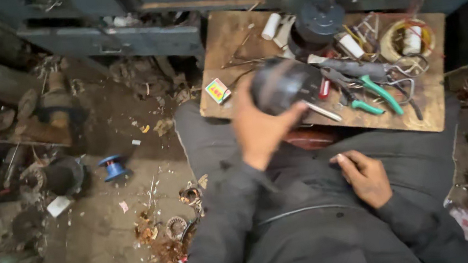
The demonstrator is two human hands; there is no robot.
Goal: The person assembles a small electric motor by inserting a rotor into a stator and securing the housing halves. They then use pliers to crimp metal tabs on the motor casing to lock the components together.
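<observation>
Gripping a dark round motor part (pixel 282 84), left hand (pixel 258 128) raised.

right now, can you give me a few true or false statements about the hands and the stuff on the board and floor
1. The left hand holds a dark round motor part. True.
2. The right hand grips the green-handled pliers. False: it rests on the lap; the pliers lie on the wooden board.
3. A blue spool sits on the floor. True.
4. The small matchbox lies on the floor. False: it is on the board's near left corner.
5. The roll of tape is at the board's left end. False: right end.
</observation>
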